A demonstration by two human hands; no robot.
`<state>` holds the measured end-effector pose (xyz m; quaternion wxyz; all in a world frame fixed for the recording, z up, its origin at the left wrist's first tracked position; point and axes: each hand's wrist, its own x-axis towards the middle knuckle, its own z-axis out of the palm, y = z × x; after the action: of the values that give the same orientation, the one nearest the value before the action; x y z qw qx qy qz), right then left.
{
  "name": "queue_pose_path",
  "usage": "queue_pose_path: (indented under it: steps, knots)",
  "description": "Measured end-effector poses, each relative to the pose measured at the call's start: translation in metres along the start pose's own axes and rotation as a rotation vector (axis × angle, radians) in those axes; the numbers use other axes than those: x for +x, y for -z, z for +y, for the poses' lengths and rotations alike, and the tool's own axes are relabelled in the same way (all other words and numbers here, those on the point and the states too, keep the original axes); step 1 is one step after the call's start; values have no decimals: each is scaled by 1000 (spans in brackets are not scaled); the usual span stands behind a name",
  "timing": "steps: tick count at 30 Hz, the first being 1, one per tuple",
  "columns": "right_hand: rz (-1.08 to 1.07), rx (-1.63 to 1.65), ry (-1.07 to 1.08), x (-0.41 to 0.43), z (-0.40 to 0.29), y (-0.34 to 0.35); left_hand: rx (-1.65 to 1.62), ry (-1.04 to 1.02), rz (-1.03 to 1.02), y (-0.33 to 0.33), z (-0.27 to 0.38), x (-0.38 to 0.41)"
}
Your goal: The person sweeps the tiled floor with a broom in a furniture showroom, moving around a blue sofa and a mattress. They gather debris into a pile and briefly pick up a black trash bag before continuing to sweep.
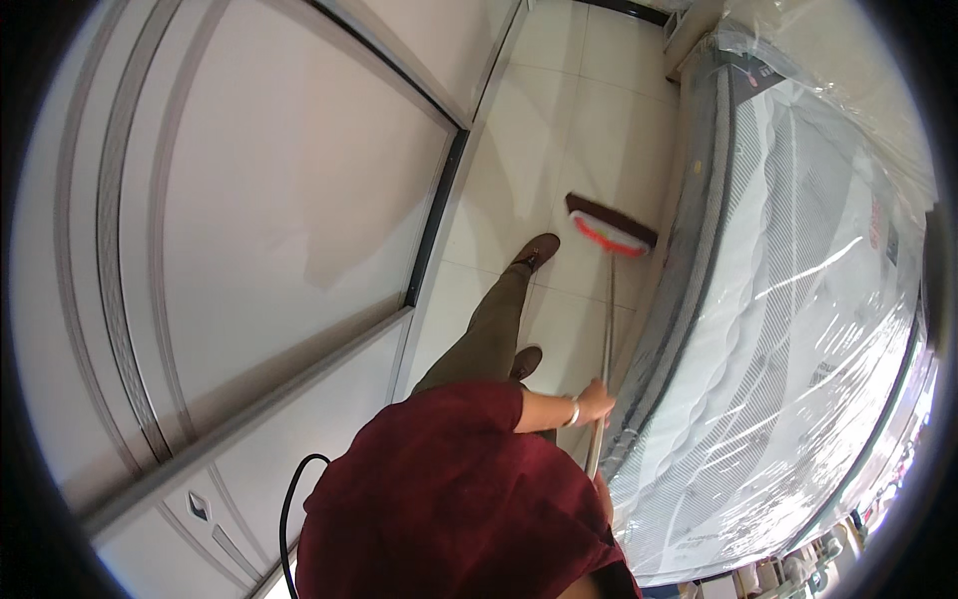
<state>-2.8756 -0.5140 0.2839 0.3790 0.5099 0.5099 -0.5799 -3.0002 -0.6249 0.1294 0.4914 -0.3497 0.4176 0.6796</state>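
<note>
A long-handled floor broom or squeegee lies across the view; its dark brown head [612, 221], with a red and white mount, rests on the tiled floor. My left hand [596, 402], with a white band at the wrist, is closed around the metal pole [609, 322]. Lower down, the pole passes behind my dark red shirt. Some skin of my right arm or hand shows beside the pole's near end; the fingers are hidden, so its grip cannot be made out.
A mattress [778, 299] in clear plastic stands along the right side, close to the pole. Pale sliding door panels [299, 172] with metal frames fill the left. My brown shoes [537, 251] are on the pale floor tiles [494, 180] between them. A black cable [286, 509] hangs at lower left.
</note>
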Motion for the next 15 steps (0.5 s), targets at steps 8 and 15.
queue_pose_path:
  steps: [8, 15]
  knots:
    - [-23, -238, 345, -58, 19, -9, 214, -236, 256, -27, -41, -75]
    - [-113, 80, 359, 80, -54, -81, 388, -414, 268, 36, 84, 71]
